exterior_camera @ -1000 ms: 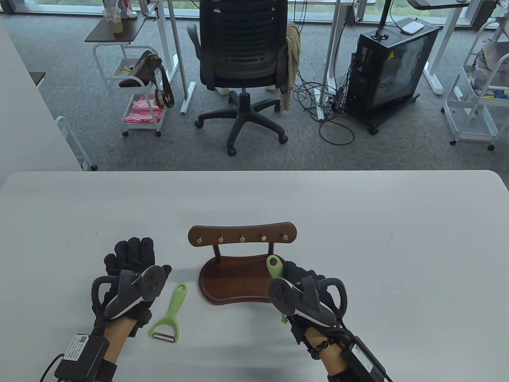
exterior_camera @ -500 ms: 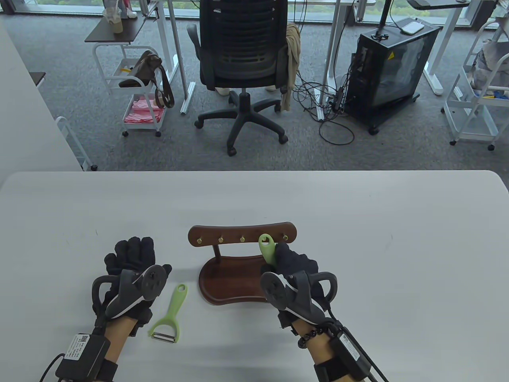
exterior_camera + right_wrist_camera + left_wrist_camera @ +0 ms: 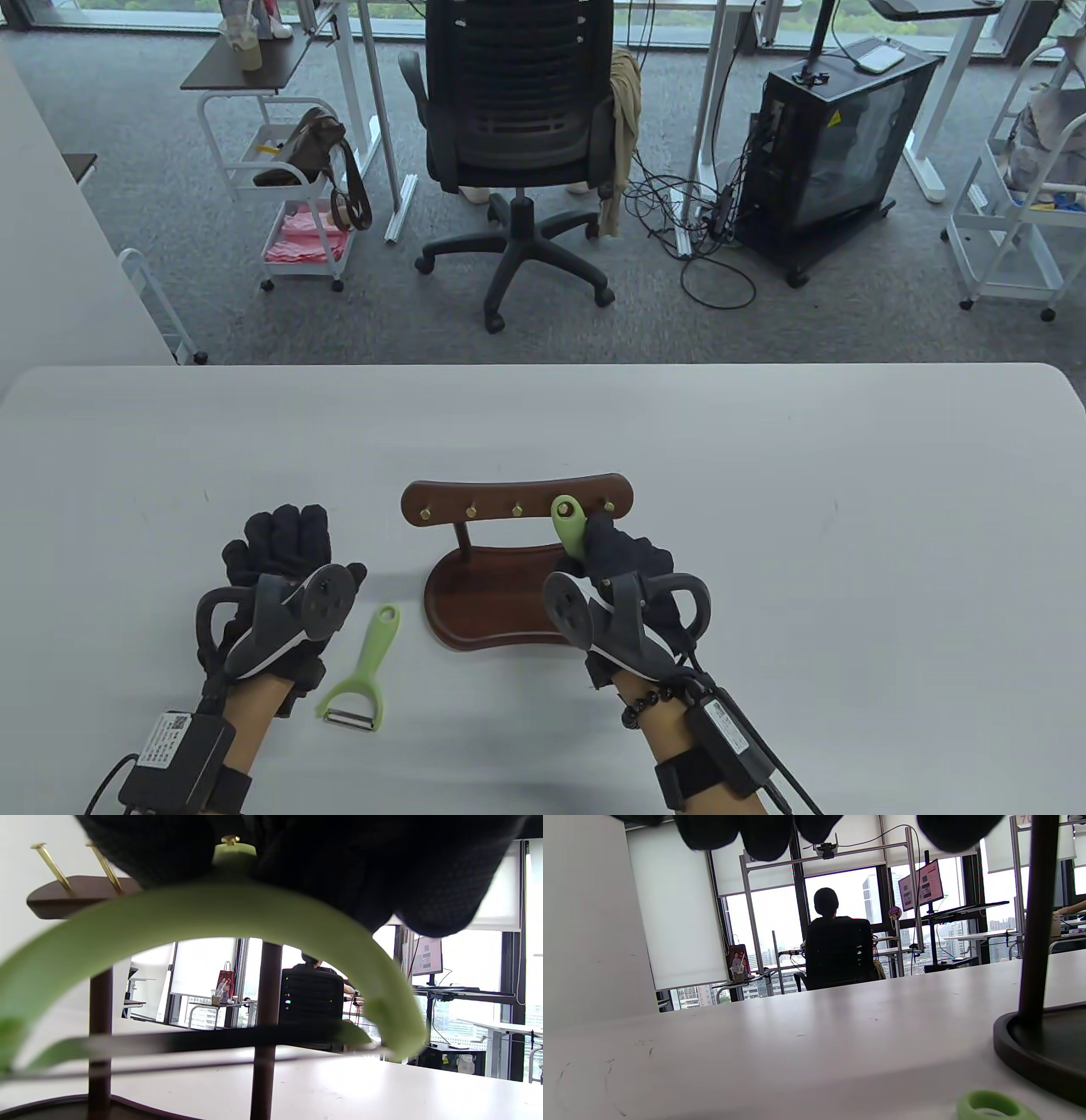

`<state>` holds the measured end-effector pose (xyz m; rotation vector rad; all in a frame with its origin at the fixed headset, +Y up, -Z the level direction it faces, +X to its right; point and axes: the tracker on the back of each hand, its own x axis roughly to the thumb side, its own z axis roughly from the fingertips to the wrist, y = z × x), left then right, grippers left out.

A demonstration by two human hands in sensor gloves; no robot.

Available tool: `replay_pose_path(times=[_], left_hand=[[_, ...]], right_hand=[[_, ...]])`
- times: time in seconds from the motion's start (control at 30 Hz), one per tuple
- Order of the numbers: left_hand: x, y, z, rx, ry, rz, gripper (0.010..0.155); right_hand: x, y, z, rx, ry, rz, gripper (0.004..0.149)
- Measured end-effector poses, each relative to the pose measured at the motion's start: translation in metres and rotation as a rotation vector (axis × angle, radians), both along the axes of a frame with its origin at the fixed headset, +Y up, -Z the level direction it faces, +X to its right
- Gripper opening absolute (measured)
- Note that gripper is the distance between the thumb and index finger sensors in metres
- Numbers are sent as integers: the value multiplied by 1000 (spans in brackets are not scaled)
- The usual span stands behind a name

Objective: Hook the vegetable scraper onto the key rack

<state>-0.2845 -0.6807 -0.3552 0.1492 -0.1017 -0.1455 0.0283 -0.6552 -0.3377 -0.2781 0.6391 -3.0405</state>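
The key rack (image 3: 517,552) stands between a scraper (image 3: 363,671) lying left and the right hand (image 3: 628,569).

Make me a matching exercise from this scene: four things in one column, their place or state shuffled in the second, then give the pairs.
Things
1. green vegetable scraper in the right hand's grip
2. second green vegetable scraper
3. gloved left hand
4. dark wooden key rack with brass hooks

Places or states
A. stands upright on its oval base at the table's middle
B. lies flat on the white table, blade toward the person
C. lifted, its handle loop up at the hook bar
D. rests on the table, grips nothing

Pairs: 1-C, 2-B, 3-D, 4-A
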Motion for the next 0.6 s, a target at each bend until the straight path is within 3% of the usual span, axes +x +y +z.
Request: replay_pose_path(times=[0.6], left_hand=[[1,0,0,-4,0,-9,81]], right_hand=[[-4,-10,-3,14,-29,-5,67]])
